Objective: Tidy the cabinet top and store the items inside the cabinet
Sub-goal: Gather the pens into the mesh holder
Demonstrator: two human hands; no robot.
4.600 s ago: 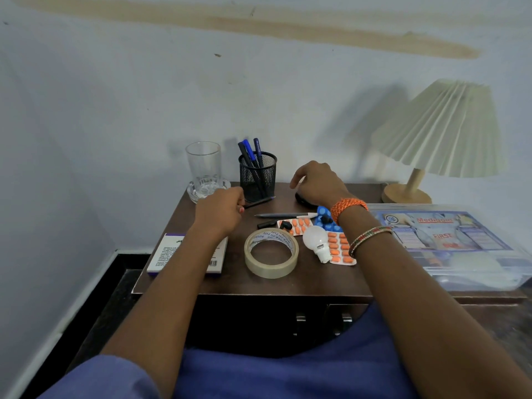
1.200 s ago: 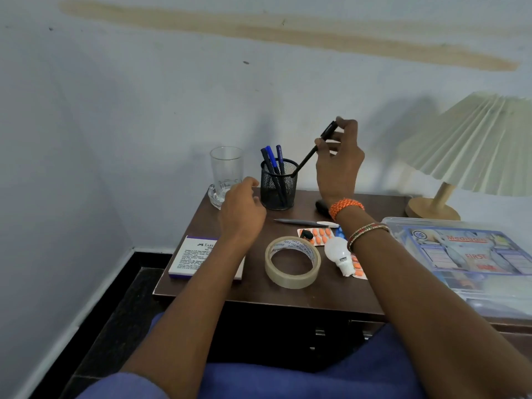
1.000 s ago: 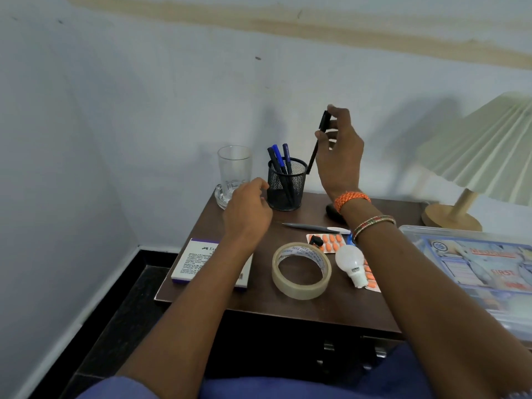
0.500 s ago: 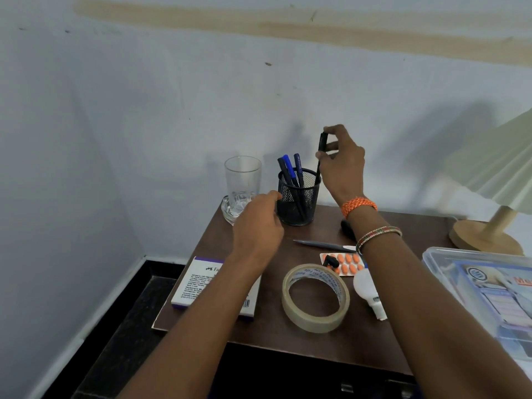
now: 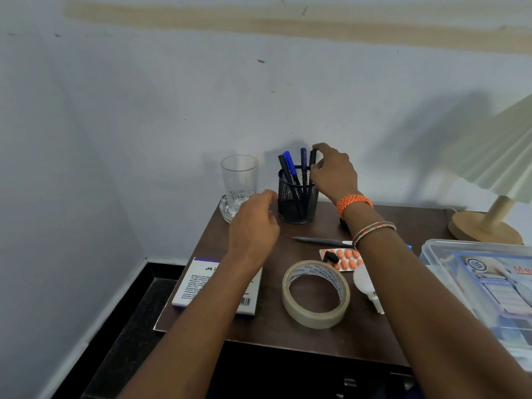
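The right hand (image 5: 334, 171) pinches a black pen (image 5: 312, 160) standing nearly upright in the mesh pen holder (image 5: 298, 197) — just left of its fingertips. The left hand (image 5: 253, 226), loosely curled and holding nothing, hovers just beside the holder's other side — equally near.

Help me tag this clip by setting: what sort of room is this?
Probably a bedroom or other room at home: a small wooden cabinet against the wall carries a pleated-shade lamp, a drinking glass and medicine strips.
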